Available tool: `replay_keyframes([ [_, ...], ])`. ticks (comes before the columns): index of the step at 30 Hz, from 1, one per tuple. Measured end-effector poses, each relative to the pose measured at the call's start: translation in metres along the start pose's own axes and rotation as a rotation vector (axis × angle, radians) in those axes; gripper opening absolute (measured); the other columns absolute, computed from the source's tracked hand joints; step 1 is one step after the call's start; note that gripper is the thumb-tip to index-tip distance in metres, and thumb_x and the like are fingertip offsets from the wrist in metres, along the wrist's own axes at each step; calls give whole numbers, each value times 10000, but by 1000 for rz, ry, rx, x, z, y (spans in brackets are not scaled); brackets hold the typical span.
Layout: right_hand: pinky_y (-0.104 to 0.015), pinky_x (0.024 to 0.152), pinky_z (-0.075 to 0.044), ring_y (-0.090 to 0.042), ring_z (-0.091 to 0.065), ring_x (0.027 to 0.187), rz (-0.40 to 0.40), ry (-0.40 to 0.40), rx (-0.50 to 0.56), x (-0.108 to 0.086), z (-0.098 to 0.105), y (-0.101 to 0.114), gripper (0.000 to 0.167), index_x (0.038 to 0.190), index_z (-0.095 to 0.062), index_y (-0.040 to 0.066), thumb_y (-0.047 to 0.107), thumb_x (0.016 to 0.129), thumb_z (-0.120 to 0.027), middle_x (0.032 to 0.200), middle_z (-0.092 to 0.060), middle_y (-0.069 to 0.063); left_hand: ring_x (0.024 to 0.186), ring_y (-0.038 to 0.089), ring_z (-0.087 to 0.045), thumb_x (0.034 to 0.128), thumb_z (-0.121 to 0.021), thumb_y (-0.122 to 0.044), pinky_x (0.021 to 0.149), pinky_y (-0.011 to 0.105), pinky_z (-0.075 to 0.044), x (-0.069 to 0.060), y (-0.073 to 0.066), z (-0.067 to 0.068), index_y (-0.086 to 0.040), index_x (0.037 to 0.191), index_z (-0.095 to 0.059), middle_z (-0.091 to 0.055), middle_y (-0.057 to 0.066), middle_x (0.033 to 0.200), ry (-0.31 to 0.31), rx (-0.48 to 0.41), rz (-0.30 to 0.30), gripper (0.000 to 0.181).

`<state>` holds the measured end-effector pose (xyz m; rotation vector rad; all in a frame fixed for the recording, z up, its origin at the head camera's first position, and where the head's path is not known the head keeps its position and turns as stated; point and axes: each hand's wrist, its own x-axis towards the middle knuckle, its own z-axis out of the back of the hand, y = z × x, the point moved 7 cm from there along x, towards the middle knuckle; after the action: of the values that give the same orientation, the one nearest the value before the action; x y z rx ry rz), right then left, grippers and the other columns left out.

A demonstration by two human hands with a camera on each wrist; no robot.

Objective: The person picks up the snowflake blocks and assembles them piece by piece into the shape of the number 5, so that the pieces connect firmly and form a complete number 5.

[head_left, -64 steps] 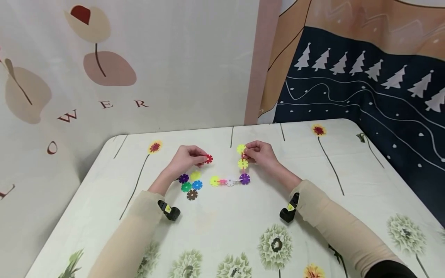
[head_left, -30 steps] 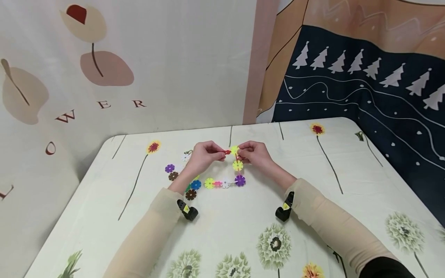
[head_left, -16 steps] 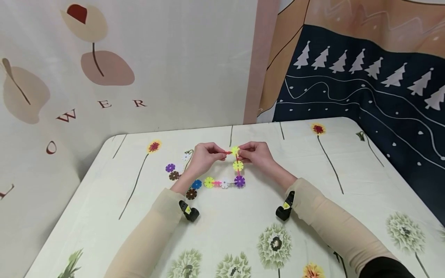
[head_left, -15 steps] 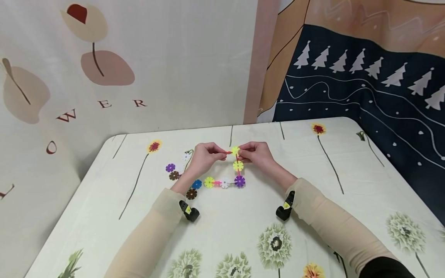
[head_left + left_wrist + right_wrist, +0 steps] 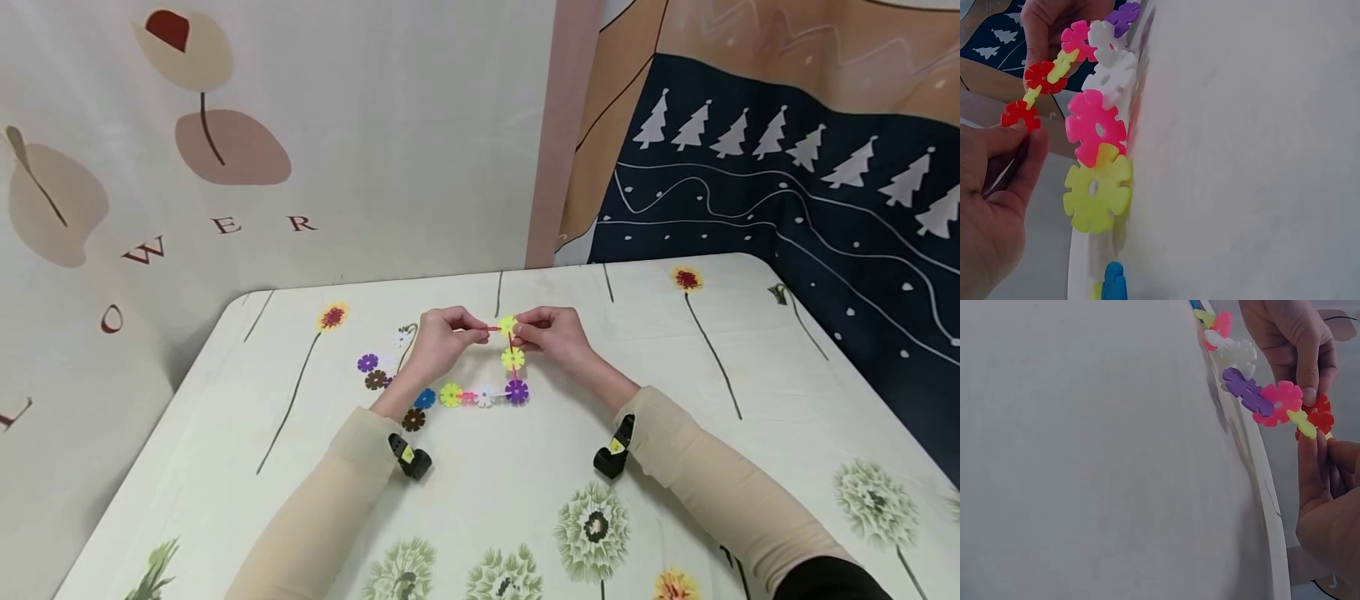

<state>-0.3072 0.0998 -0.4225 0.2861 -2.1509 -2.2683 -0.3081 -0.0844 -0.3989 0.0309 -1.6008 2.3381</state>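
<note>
Your left hand (image 5: 448,340), at the centre of the head view, pinches a red disc (image 5: 1020,112) between thumb and finger — almost no gap remains. The red disc touches the upper yellow disc (image 5: 507,323) of the chain (image 5: 513,358). Your right hand (image 5: 558,332), just to the right, pinches the chain near this yellow disc — exactly which piece, I cannot tell. The chain goes down to a purple disc (image 5: 517,392), then turns left to a yellow end disc (image 5: 451,395). Beside this end, farther left, are a blue disc (image 5: 424,398) and a brown disc (image 5: 413,419) on the flowered cloth (image 5: 510,475).
</note>
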Motion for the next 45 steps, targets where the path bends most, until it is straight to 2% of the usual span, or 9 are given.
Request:
replay_keyframes([
  [5,-295,739,-609,-128,-728,747,2,-2,11,1,0,-2,213,1168,-672,-118,-22,977,-667,973,-702,-177,832,251,-751,904,-730,77,810,307,-599,1,-2,-3,29,903,-748,-754,143,893,-5,-22,-14,50],
  [13,-304,770,-607,-132,-729,782,30,15,1,2,1,-1,226,1178,-682,-100,5,978,-680,1011,-703,-181,869,248,-748,907,-735,60,837,318,-594,0,0,0,20,947,-755,-755,131,916,1,2,-17,60],
  [19,-347,818,-604,-197,-727,860,110,11,-37,0,0,4,298,1255,-677,-61,23,970,-698,1063,-686,-175,892,239,-747,923,-736,29,864,328,-588,-1,1,4,15,988,-759,-754,122,945,-6,23,15,70],
  [24,-337,882,-581,-271,-680,1064,210,10,-173,-4,-7,12,387,1308,-679,9,78,936,-760,1179,-692,-145,886,225,-745,929,-740,6,868,355,-588,-2,2,4,2,991,-762,-757,108,935,-3,14,40,66],
  [27,-312,894,-554,-277,-652,1131,249,3,-225,-5,-11,15,359,1272,-712,39,102,925,-780,1221,-702,-117,871,227,-746,925,-746,2,870,370,-588,-1,2,4,-1,981,-763,-760,105,917,-7,7,41,60],
  [32,-279,826,-550,-276,-682,1062,278,-19,-231,-4,-17,17,238,1141,-768,15,82,913,-788,1146,-732,-125,863,214,-746,927,-743,1,886,378,-582,-2,1,5,-8,979,-762,-761,92,907,-12,13,35,57],
  [36,-244,774,-556,-254,-706,996,273,-30,-227,-4,-20,18,155,1050,-792,5,68,908,-786,1089,-749,-118,888,217,-746,928,-745,-3,873,366,-587,-4,0,7,8,1025,-755,-761,104,945,35,19,46,99],
  [40,-230,763,-553,-239,-703,967,269,-31,-228,-5,-20,20,132,1026,-797,6,68,911,-784,1064,-753,-114,964,248,-726,929,-751,-19,864,366,-591,-4,5,20,35,1159,-727,-744,153,1063,96,74,84,238],
  [45,-214,736,-538,-237,-675,967,264,-28,-225,-5,-20,19,133,1028,-793,-2,58,909,-784,1064,-748,-119,1045,273,-687,940,-743,-42,882,391,-576,-4,23,59,21,1215,-722,-729,162,1151,48,207,126,284],
])
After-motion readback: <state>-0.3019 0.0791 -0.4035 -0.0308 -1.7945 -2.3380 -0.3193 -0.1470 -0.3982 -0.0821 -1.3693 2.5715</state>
